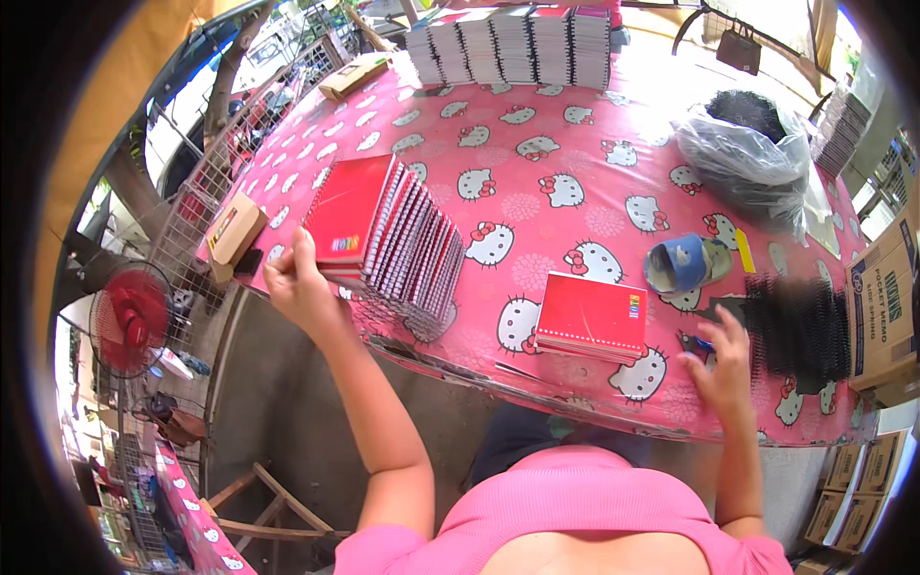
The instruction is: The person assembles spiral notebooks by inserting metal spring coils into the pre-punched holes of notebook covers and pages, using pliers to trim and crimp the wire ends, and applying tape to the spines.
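My left hand (303,289) is at the lower left corner of a tall stack of red-covered spiral notebooks (350,206); its fingers are loosely bent and not wrapped round a notebook. The stack leans, showing rows of bindings down its side. In front of me lies a small pile of red notebooks (592,311) with punched holes along the near edge. To its right, my right hand (725,369) has its fingers apart beside blue-handled pliers (698,343). Beyond that hand lies a bunch of black spiral binding coils (795,326), partly blurred.
A pink cat-patterned cloth (537,182) covers the table. Tall notebook stacks (517,48) stand at its far edge. Rightward are a plastic bag of black coils (752,158), a blue tape roll (676,264) and a cardboard box (884,297). A red fan (132,319) stands left.
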Available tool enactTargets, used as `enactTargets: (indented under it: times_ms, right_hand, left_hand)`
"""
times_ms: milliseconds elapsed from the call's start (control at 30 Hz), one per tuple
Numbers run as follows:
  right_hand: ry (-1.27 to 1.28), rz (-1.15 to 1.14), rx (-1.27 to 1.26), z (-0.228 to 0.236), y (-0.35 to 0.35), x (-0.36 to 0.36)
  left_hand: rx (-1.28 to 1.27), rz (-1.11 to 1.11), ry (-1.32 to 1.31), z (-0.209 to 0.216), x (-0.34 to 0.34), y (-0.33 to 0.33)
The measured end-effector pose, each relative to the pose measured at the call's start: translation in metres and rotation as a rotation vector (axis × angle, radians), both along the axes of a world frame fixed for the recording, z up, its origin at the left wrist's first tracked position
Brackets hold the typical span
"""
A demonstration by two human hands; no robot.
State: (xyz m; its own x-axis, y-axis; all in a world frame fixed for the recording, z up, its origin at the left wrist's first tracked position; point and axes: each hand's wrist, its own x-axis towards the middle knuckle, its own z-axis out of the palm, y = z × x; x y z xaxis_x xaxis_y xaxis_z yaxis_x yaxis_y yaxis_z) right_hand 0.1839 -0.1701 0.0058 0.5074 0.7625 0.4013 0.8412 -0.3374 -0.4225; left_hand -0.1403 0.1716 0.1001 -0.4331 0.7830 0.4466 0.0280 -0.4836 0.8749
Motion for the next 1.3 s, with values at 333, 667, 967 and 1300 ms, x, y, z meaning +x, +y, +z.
enactTargets:
  times_ms: [333,667,967,1300]
  right_hand:
    - [0.025,0.44,0.084,0.049,0.123,-0.001]
    - [0.635,0.568,-0.911,0.026,0.19,0.04]
    - [1.725,0.261,-0.487,0.009,0.089,-0.015]
    - [0.893,0.596,-0.273,0.045,0.043,-0.056]
  left_hand:
    - [0.298,-0.09,-0.011,-0.019,0.007,0.007]
    - [-1.263,-1.443,-0.203,-0.063,0.061,-0.187]
    - [-1.023,-1.536,-0.026,-0.109,0.145,-0.106]
    - [-0.369,-1.955,1.177,-0.081,0.192,-0.03]
